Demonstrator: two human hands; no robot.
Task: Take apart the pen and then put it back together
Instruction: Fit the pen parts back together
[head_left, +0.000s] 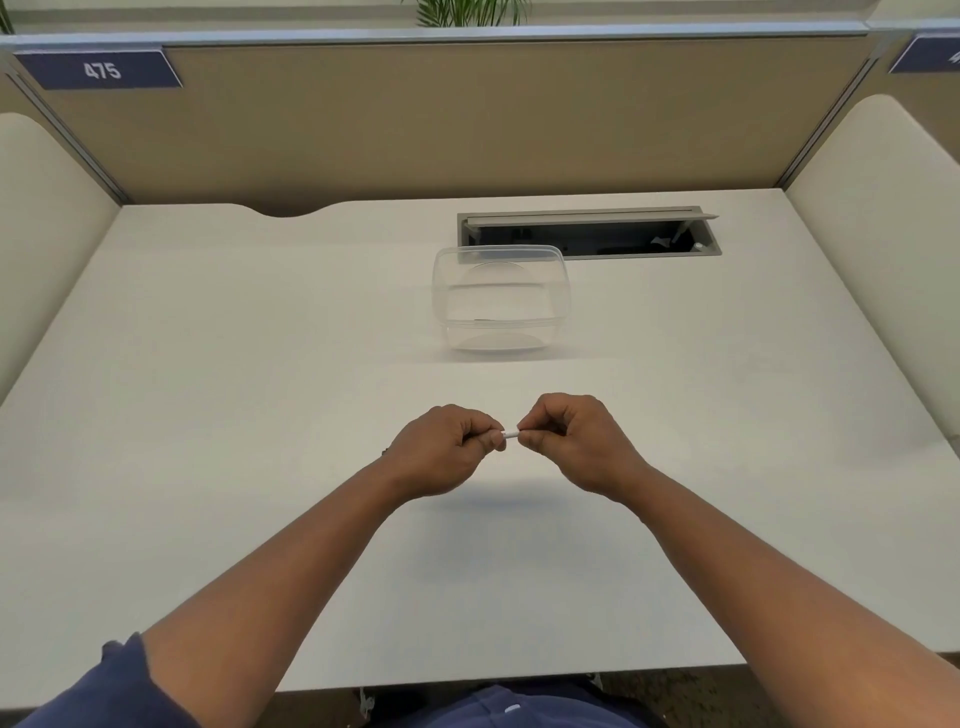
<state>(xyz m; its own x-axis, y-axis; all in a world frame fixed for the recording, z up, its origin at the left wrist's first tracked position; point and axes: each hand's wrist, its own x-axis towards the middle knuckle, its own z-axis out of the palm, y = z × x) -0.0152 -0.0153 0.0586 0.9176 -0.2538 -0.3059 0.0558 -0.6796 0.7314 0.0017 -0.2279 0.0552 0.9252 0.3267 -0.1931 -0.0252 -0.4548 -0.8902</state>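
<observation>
A white pen (510, 433) is held level above the white desk (208, 364), near its front middle. My left hand (447, 449) grips its left end with curled fingers. My right hand (576, 441) grips its right end the same way. Only a short white stretch of the pen shows between the two hands; the rest is hidden inside my fingers. Whether the pen is in one piece cannot be told.
A clear plastic container (501, 301) stands on the desk beyond my hands. Behind it an open cable hatch (587, 234) is set into the desk. Partition walls close the back and both sides.
</observation>
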